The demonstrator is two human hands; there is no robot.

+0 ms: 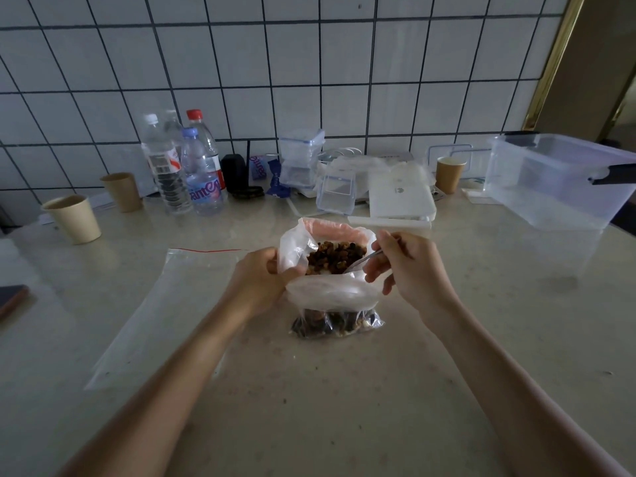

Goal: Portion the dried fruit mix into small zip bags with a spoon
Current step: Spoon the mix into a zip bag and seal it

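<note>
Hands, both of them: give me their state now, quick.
Left hand: grips the edge of the white plastic bag of dried fruit mix.
Right hand: holds the spoon, bowl in the mix.

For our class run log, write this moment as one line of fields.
left hand: grips plastic bag rim | right hand: holds spoon in dried fruit mix | filled zip bag: nearer | empty zip bag: left

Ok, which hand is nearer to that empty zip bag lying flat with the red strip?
Left. The left hand grips the fruit bag rim right beside the empty zip bag; the right hand, holding the spoon, is beyond the fruit bag.
</note>
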